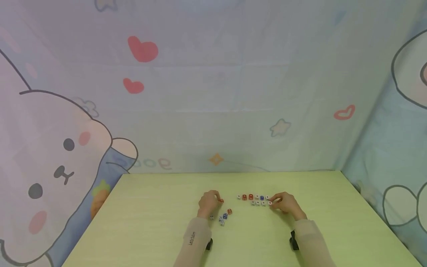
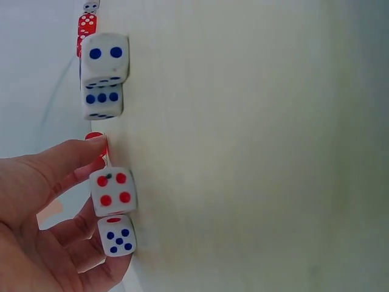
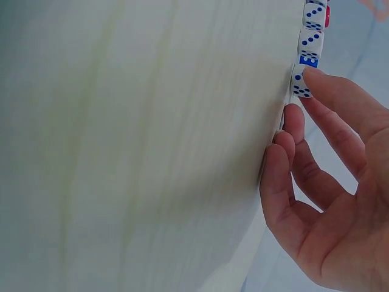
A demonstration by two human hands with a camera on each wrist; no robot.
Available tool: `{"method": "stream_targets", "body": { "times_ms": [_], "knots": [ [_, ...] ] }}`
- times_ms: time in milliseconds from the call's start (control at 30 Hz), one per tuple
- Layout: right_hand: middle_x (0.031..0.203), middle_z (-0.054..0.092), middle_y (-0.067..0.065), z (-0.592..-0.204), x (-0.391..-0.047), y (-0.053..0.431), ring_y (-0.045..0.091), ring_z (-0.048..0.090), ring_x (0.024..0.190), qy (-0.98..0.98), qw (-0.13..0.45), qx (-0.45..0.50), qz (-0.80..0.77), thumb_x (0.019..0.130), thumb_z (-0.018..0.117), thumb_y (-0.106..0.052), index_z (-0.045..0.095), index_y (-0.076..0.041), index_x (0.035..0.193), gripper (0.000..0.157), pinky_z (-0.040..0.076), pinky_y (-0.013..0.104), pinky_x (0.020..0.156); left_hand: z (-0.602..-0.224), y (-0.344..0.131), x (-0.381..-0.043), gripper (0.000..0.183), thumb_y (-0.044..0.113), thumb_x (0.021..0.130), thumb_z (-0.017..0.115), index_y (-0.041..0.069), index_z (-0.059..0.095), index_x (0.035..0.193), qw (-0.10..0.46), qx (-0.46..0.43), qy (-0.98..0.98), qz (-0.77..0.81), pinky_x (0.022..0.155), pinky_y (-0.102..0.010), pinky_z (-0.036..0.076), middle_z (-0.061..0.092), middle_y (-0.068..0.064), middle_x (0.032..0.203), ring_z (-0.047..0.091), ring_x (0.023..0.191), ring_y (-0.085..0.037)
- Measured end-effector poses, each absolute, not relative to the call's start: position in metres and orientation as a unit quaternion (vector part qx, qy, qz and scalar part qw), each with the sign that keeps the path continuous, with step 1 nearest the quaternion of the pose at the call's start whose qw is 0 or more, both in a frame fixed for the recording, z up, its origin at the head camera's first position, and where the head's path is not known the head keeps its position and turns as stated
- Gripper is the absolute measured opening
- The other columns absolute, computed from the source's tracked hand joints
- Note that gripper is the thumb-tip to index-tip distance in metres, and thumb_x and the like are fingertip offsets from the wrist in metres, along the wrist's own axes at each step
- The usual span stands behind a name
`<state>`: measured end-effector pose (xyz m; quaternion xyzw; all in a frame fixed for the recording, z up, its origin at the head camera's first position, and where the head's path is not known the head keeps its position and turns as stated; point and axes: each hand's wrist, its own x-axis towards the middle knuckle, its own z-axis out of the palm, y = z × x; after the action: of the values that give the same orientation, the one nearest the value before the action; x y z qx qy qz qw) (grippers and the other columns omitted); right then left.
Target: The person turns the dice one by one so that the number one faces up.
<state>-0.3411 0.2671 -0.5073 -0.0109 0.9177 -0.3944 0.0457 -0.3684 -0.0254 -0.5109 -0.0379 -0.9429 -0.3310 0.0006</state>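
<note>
Die point(image 1: 221, 201) in left hand point(image 1: 208, 203), "LetsSlim" point(image 1: 192, 238) on sleeve point(image 1: 197, 244)

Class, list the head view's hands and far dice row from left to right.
Left hand, white cubic die, red cubic die, second red die, second white die, blue cubic die, third white die, right hand.

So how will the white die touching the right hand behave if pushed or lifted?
The white die likely slides rather than rolls, given flat faces. Its cube shape should resist tipping. Small beside the fingers, it's probably light.
</note>
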Motion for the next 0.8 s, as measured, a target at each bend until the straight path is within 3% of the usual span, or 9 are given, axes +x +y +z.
{"method": "stream_targets", "body": {
  "times_ms": [200,400,533,700,800],
  "knots": [
    [0.084,0.066,0.013,-0.508,-0.342,0.266,0.013,0.046,0.049,0.92,0.047,-0.008,-0.389,0.075,0.068,-0.012,0.066,-0.004,0.097,0.023,0.043,0.028,0.049,-0.509,-0.028,-0.366,0.011,0.017,0.073,0.07,0.01,0.061,0.074,0.001,-0.03,-0.94,-0.339,0.053,-0.029,0.034,0.064,-0.009,0.088,0.047,0.058,-0.017],
    [0.086,0.066,0.014,-0.507,-0.342,0.266,0.013,0.048,0.051,0.924,0.045,-0.004,-0.38,0.074,0.069,-0.012,0.066,-0.004,0.096,0.023,0.043,0.027,0.05,-0.505,-0.03,-0.367,0.011,0.012,0.073,0.069,0.009,0.058,0.07,0.003,-0.038,-0.936,-0.349,0.047,-0.028,0.031,0.06,-0.006,0.073,0.044,0.053,-0.016],
    [0.085,0.066,0.014,-0.507,-0.343,0.267,0.013,0.047,0.05,0.924,0.044,-0.004,-0.379,0.074,0.07,-0.013,0.067,-0.005,0.095,0.023,0.042,0.027,0.049,-0.531,-0.034,-0.388,0.014,0.016,0.072,0.07,0.014,0.058,0.067,0.004,-0.052,-0.938,-0.343,0.043,-0.029,0.032,0.06,-0.002,0.064,0.046,0.049,-0.014],
    [0.086,0.066,0.014,-0.508,-0.343,0.266,0.013,0.045,0.05,0.925,0.047,0.0,-0.376,0.074,0.069,-0.014,0.067,-0.006,0.095,0.023,0.041,0.027,0.049,-0.554,-0.038,-0.405,0.016,0.021,0.071,0.073,0.016,0.058,0.067,0.0,-0.057,-0.94,-0.336,0.044,-0.03,0.036,0.063,-0.001,0.066,0.051,0.051,-0.015],
    [0.086,0.066,0.014,-0.508,-0.343,0.266,0.013,0.045,0.05,0.925,0.047,0.001,-0.377,0.074,0.069,-0.014,0.067,-0.006,0.095,0.023,0.041,0.027,0.049,-0.537,-0.036,-0.393,0.015,0.016,0.07,0.073,0.013,0.058,0.067,-0.016,-0.043,-0.936,-0.349,0.046,-0.031,0.038,0.063,-0.004,0.067,0.053,0.053,-0.017]
  ]
}}
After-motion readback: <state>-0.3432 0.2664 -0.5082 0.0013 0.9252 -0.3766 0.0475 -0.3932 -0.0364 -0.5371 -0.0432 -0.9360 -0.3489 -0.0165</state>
